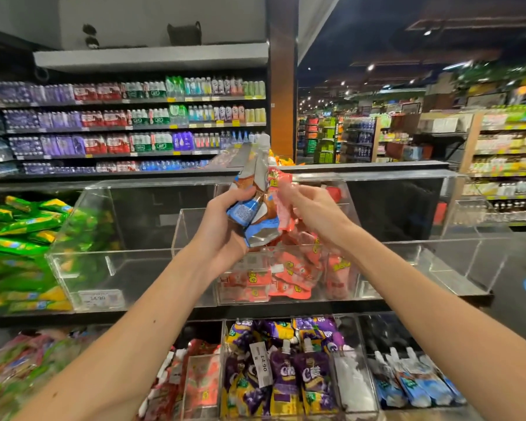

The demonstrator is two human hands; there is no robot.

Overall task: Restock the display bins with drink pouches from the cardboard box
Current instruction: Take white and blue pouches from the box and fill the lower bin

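Here, both hands are up in front of a row of clear bins. The left hand [222,226] grips a bunch of blue and silver pouches [244,212]. Its fingers curl tight around the bottom of them, and their silver tops stick up above the hand. The right hand [313,214] is just beside it. Its fingers look bent and they seem to pinch a pink pouch [286,214], which touches the blue ones. The fingertips are blurry, so the pinch is hard to see well.

Both hands are above the middle bin [182,232]. This bin has a pile of pink pouches [289,278] lying in it. The clear bin on the left [110,268] has a white price tag [101,298] on its front. Next to it, on the far left, is a big heap of green packs [19,238].

Lower down is another row of bins. One holds purple pouches [298,372]. To the right of them are light blue pouches [419,387], and to the left are red pouches [201,381].

Far behind, long shelves [119,129] are full of bottles.
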